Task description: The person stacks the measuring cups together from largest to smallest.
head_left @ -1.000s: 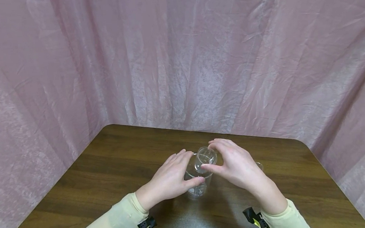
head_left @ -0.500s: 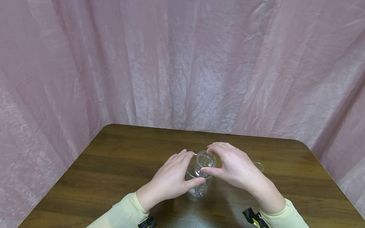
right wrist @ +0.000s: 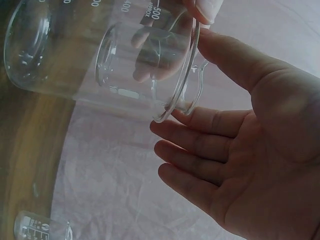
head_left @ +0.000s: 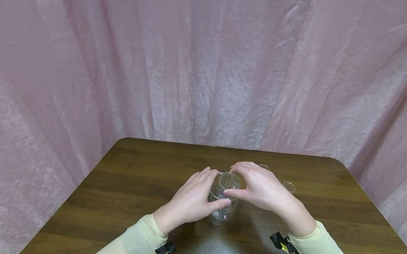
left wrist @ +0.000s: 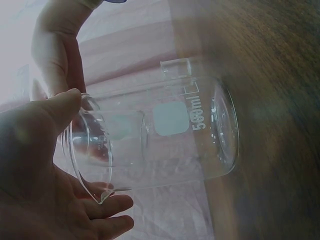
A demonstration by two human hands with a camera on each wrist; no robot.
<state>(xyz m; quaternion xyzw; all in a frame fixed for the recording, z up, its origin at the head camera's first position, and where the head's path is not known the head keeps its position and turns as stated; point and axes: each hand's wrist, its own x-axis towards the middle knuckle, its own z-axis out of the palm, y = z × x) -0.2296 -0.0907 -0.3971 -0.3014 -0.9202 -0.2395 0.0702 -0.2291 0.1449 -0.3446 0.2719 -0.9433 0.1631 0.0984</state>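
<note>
A large clear glass beaker point(left wrist: 171, 118) marked 500ml stands upright on the wooden table. My left hand point(head_left: 193, 197) grips it near the rim, thumb on the near side and fingers on the far side. Inside its mouth sits a smaller glass beaker point(head_left: 229, 180), whose base hangs well above the large beaker's bottom in both wrist views. My right hand point(head_left: 259, 186) holds this smaller beaker near its rim between thumb and index finger; the other fingers stretch out alongside the large rim point(right wrist: 192, 70).
Right of my right hand, a small glass beaker point(head_left: 289, 187) stands on the table point(head_left: 327, 205). Behind that hand the rim of another glass vessel point(head_left: 263, 166) peeks out. A pink curtain point(head_left: 220, 63) hangs round the table's far and side edges.
My right hand has come down slightly, and the smaller beaker has sunk deeper into the large one. The left hand keeps its grip almost unmoved. More of the glassware behind the right hand now shows.
</note>
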